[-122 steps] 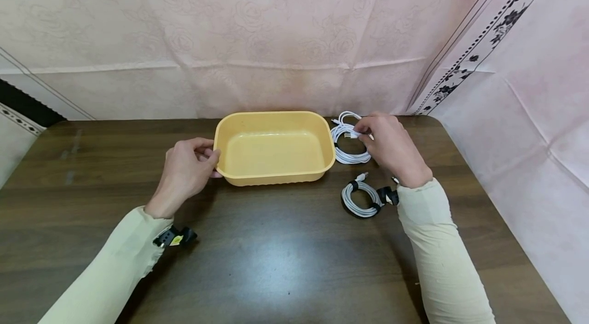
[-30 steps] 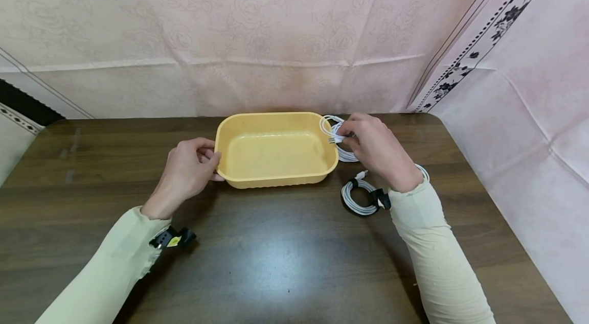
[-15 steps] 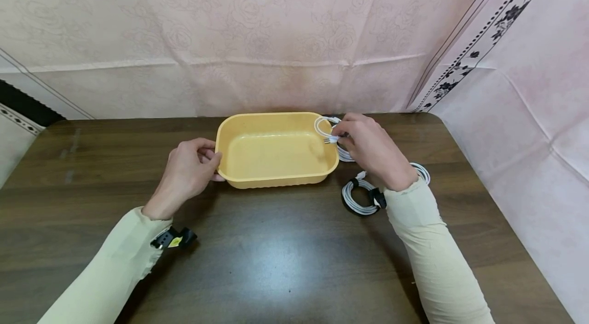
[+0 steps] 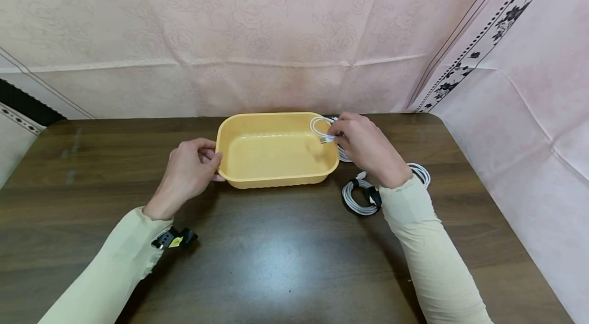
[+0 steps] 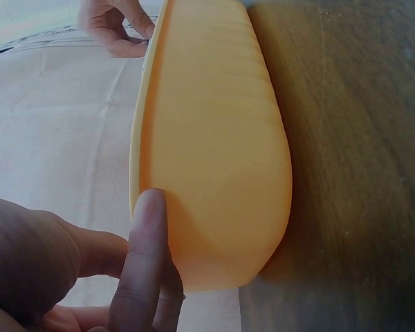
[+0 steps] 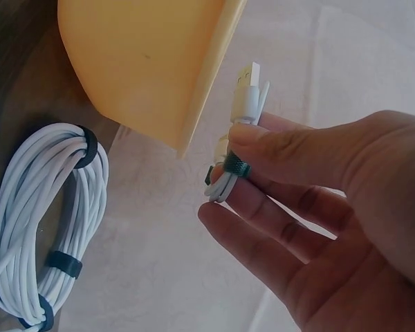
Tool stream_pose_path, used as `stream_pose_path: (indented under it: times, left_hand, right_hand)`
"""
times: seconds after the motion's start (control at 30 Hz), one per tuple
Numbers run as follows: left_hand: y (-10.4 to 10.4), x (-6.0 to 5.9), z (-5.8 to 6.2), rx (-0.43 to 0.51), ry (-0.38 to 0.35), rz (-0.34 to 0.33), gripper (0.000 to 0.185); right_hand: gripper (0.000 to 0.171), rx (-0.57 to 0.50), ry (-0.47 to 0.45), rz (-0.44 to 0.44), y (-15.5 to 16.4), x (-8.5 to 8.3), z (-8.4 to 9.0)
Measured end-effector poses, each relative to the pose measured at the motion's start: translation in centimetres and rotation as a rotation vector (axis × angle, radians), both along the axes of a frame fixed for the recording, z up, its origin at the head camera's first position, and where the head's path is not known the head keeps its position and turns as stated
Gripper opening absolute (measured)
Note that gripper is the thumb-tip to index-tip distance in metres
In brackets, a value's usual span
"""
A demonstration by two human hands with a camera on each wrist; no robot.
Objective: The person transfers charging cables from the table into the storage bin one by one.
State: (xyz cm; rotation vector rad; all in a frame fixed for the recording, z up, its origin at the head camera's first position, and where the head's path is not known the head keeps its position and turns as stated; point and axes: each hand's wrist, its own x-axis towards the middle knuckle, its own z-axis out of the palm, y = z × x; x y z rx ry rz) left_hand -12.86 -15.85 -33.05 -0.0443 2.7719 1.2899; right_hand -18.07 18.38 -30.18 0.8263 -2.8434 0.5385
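Note:
A yellow plastic basin (image 4: 276, 181) stands on the table against the back wall. My left hand (image 4: 189, 168) grips the rim at its left end; the left wrist view shows a finger pressed along the basin's outer wall. My right hand (image 4: 365, 145) pinches a small coiled white USB cable (image 6: 245, 104) between thumb and fingers, its metal plug sticking out. A green-black strap (image 6: 236, 164) binds this coil. Part of its loop (image 4: 314, 124) hangs over the basin's right end. Beneath the right hand, partly hidden, lies a larger white cable coil (image 4: 344, 154).
A grey-white coiled cable (image 4: 356, 201) with black straps lies front right of the basin. Another white cable coil (image 4: 421, 173) shows beside the right wrist, partly covered by it. A patterned cloth (image 4: 257, 58) rises behind the table's back edge (image 4: 138, 119).
My right hand has picked up the white USB cable from beside the basin and moved it left over the right rim. My left hand stays at the left rim.

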Motion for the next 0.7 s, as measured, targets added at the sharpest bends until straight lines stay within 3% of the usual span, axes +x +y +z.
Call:
stream_pose_path:
  times: [0.7]
  left_hand:
    - [0.03, -0.03, -0.19, 0.001, 0.023, -0.002, 0.035]
  right_hand:
    - [0.017, -0.003, 0.027, 0.063, -0.7, -0.44, -0.35]
